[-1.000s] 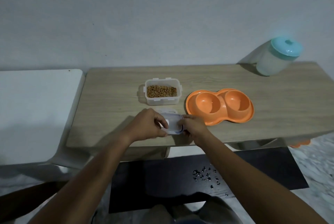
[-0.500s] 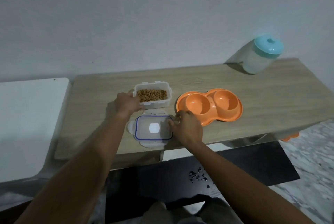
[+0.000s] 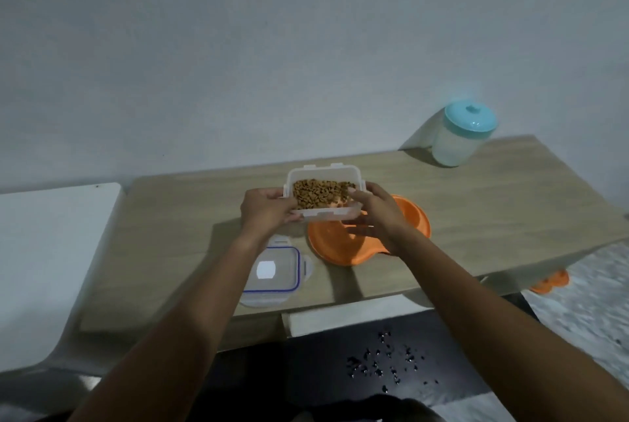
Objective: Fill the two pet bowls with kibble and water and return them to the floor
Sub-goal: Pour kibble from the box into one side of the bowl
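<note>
Wooden worktop (image 3: 510, 203): kibble container (image 3: 325, 195) gripped between left hand (image 3: 267, 209) and right hand (image 3: 377, 214), tilted over orange double bowl (image 3: 340, 244).

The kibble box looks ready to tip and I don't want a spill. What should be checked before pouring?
1. Lid off the kibble box: ok, it lies flat on the table.
2. Left hand and right hand both grip the box: ok.
3. Box above the orange double bowl: ok, over its left part.
4. Bowl hollow clear: cannot tell, box and hand hide it.
5. Water jar clear of the pour: ok, far right.
</note>
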The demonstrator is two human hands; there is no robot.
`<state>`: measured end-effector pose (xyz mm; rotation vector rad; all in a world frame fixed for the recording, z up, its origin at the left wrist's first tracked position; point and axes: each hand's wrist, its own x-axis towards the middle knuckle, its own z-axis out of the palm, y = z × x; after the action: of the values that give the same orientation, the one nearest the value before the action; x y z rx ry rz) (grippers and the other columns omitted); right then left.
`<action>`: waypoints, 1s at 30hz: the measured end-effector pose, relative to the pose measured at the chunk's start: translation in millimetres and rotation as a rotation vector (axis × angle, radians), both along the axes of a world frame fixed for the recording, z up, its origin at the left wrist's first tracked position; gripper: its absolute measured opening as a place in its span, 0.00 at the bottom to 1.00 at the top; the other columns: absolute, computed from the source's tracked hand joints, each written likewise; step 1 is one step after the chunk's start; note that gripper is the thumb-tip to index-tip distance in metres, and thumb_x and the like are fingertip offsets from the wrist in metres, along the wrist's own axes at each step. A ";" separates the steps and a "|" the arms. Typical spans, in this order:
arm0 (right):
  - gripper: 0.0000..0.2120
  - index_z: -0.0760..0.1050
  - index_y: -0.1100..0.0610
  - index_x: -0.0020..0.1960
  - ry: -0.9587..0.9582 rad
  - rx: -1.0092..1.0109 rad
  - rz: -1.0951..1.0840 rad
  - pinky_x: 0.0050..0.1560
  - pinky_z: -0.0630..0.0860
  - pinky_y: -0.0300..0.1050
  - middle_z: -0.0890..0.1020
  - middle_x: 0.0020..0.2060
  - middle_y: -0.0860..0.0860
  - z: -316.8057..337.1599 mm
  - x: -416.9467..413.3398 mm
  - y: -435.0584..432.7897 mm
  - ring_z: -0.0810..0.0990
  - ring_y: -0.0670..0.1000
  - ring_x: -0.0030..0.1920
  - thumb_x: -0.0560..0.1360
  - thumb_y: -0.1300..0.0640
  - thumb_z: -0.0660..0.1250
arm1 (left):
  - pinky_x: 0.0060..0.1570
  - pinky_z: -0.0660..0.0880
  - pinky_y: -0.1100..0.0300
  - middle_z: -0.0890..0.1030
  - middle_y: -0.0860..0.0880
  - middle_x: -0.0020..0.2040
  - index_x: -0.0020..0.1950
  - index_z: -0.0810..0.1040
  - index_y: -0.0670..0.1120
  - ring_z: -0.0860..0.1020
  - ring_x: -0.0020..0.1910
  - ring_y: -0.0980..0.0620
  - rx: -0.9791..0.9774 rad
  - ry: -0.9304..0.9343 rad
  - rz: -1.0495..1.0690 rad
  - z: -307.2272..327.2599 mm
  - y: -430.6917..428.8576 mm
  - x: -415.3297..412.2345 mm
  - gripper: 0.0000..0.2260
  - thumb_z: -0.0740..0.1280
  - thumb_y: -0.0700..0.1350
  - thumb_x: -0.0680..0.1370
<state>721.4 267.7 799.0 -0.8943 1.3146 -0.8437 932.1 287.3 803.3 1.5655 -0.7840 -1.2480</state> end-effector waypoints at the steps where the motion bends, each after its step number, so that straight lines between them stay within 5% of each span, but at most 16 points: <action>1: 0.14 0.74 0.51 0.65 -0.026 0.005 0.007 0.44 0.85 0.53 0.82 0.60 0.58 0.6 -9.2 -2.8 0.86 0.62 0.51 0.81 0.54 0.68 | 0.49 0.82 0.51 0.85 0.39 0.41 0.50 0.83 0.37 0.85 0.39 0.42 -0.018 0.000 -0.020 0.8 -0.9 -5.7 0.07 0.73 0.34 0.72; 3: 0.15 0.75 0.52 0.65 -0.090 0.029 0.015 0.52 0.85 0.58 0.82 0.61 0.59 -0.7 -28.0 -6.6 0.85 0.63 0.56 0.79 0.56 0.69 | 0.49 0.82 0.51 0.86 0.42 0.41 0.49 0.85 0.40 0.85 0.41 0.43 -0.041 -0.023 -0.077 -2.2 -1.2 -15.7 0.06 0.73 0.36 0.73; 7: 0.21 0.74 0.56 0.69 -0.165 0.022 -0.060 0.56 0.84 0.59 0.83 0.60 0.60 -3.6 -62.3 -10.5 0.87 0.58 0.49 0.78 0.58 0.72 | 0.52 0.79 0.53 0.86 0.49 0.48 0.54 0.85 0.49 0.84 0.47 0.53 -0.095 -0.108 -0.261 -14.9 3.7 -36.4 0.11 0.74 0.48 0.74; 10: 0.27 0.69 0.54 0.73 -0.153 -0.017 -0.128 0.50 0.85 0.54 0.84 0.59 0.60 -7.2 -82.0 -8.7 0.87 0.59 0.53 0.77 0.60 0.74 | 0.60 0.76 0.49 0.80 0.60 0.60 0.65 0.77 0.58 0.79 0.57 0.56 -0.049 -0.345 -0.412 -40.9 6.8 -44.1 0.28 0.77 0.57 0.66; 15: 0.32 0.68 0.49 0.74 -0.011 -0.141 -0.149 0.49 0.85 0.50 0.81 0.60 0.63 -4.9 -114.5 -10.3 0.86 0.60 0.54 0.75 0.59 0.77 | 0.67 0.61 0.39 0.70 0.55 0.71 0.74 0.60 0.59 0.67 0.70 0.48 0.040 -0.859 -0.569 -80.4 8.6 -68.8 0.53 0.74 0.70 0.53; 18: 0.34 0.69 0.45 0.73 0.137 -0.243 -0.124 0.52 0.85 0.54 0.79 0.61 0.60 -5.4 -121.8 -12.4 0.84 0.60 0.58 0.72 0.57 0.79 | 0.69 0.50 0.35 0.67 0.55 0.73 0.75 0.60 0.57 0.61 0.74 0.48 0.078 -0.919 -0.467 -88.9 7.9 -87.5 0.53 0.75 0.70 0.54; 22: 0.35 0.69 0.42 0.73 0.363 -0.414 -0.066 0.57 0.83 0.59 0.78 0.60 0.50 2.1 -116.0 -13.7 0.79 0.54 0.63 0.70 0.53 0.80 | 0.70 0.50 0.34 0.69 0.53 0.72 0.75 0.61 0.56 0.61 0.73 0.47 0.093 -0.974 -0.422 -82.4 3.9 -94.2 0.50 0.76 0.69 0.57; 30: 0.36 0.68 0.40 0.74 0.506 -0.518 0.019 0.48 0.85 0.55 0.78 0.60 0.54 3.8 -113.5 -15.9 0.85 0.56 0.52 0.70 0.53 0.80 | 0.68 0.52 0.32 0.72 0.53 0.70 0.73 0.65 0.56 0.63 0.71 0.46 0.064 -1.001 -0.358 -89.0 1.5 -107.4 0.49 0.75 0.71 0.56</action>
<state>607.9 251.8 802.8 -1.6042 1.5374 -1.0036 824.7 288.9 714.3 2.1691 -1.7148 -0.6472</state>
